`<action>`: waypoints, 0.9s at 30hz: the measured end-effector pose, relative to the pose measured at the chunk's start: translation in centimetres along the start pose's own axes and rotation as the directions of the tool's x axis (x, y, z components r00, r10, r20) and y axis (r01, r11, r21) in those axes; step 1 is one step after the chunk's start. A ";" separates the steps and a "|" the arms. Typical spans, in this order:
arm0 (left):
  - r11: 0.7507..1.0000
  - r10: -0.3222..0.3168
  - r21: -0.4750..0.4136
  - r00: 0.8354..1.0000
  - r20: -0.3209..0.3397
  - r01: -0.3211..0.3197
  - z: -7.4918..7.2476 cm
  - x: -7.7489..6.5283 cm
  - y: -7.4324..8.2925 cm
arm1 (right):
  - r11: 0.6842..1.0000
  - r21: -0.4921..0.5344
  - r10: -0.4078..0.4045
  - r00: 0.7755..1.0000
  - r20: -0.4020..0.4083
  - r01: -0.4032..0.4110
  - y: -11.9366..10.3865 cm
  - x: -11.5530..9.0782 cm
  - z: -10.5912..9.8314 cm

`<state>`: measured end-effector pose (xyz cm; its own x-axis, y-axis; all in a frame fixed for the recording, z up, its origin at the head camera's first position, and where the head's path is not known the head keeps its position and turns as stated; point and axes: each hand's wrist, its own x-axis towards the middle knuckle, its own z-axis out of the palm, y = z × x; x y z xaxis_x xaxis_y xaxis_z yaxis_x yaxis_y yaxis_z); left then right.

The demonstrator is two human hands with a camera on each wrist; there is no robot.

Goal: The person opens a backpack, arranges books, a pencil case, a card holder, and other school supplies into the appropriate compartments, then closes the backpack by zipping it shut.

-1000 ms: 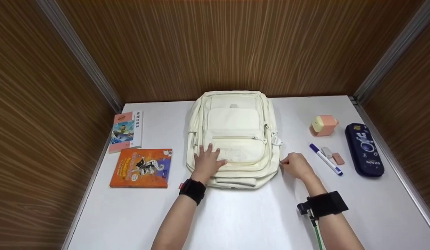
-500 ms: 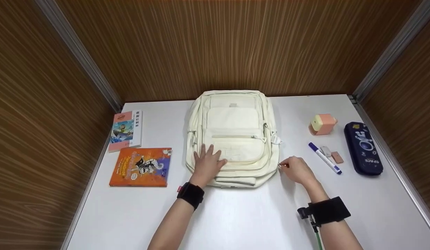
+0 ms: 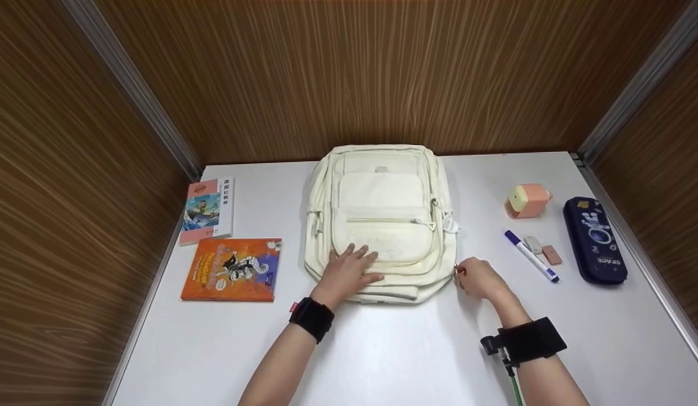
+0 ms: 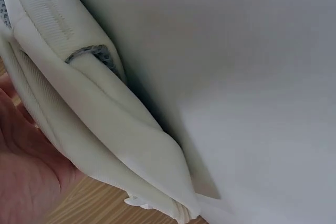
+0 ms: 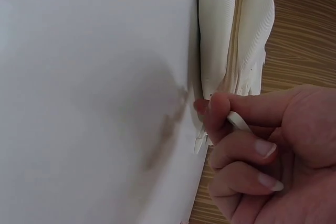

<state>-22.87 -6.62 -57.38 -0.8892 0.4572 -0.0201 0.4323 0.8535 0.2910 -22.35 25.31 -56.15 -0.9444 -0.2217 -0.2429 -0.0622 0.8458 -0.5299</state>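
A cream backpack (image 3: 381,192) lies front side up at the back middle of the white table. My left hand (image 3: 347,275) rests with spread fingers on its lower front, below the front pocket. In the left wrist view, the palm (image 4: 26,166) lies against the bag's padded edge, and the fingertips are mostly hidden. At the bag's lower right side, my right hand (image 3: 479,277) pinches a zipper pull (image 5: 239,121) between thumb and index finger, the other fingers curled. The right wrist view shows the zipper track (image 5: 235,30) running along the bag's side above that hand.
Left of the bag lie an orange book (image 3: 231,269) and a pink-and-white book (image 3: 207,210). On the right are a pencil sharpener (image 3: 528,201), a blue-capped marker (image 3: 531,256), a grey-white piece (image 3: 532,244), a pink eraser (image 3: 552,255) and a navy pencil case (image 3: 595,239). Wood-grain panels enclose the table.
My left hand has slid slightly right and toward me on the bag's front. My right hand stays at the lower right side, with its fingers turned a little. The other objects lie as before.
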 end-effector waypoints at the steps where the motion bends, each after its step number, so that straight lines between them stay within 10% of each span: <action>1: 1.000 -0.003 0.002 1.000 0.002 0.003 0.0 0.2 0.1 | 1.000 -0.003 -0.007 1.000 0.008 0.007 -0.1 0.0 0.0; 17: 0.986 -0.163 -0.031 0.987 0.009 0.164 0.3 1.7 1.5 | 0.990 -0.049 -0.132 0.991 0.022 0.133 -1.9 -1.8 -0.7; 27: 0.997 0.052 -0.057 0.996 0.075 -0.048 -0.5 -0.5 -0.2 | 0.982 0.063 -0.178 0.984 0.002 0.177 -1.9 -2.2 -0.4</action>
<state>-22.58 -7.20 -56.95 -0.8519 0.5181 -0.0765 0.4647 0.8151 0.3459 -20.32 24.33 -54.30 -0.9178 -0.3692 -0.1463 -0.2082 0.7611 -0.6144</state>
